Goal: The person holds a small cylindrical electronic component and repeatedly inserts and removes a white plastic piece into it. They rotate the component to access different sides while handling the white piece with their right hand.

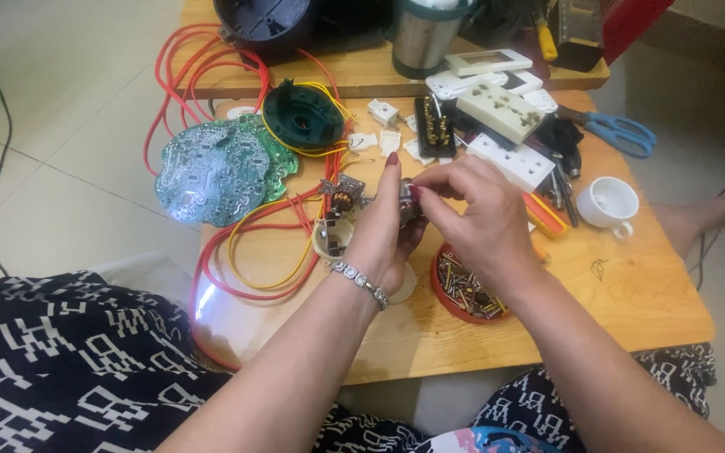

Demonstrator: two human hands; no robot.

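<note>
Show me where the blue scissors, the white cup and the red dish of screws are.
blue scissors [623, 132], head view, on the handle loops.
white cup [612, 201], head view, on its rim.
red dish of screws [440, 291], head view, on its left rim.

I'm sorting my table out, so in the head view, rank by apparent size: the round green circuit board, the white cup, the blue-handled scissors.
1. round green circuit board, clearly largest.
2. and 3. blue-handled scissors and white cup look similar; not ranked.
</note>
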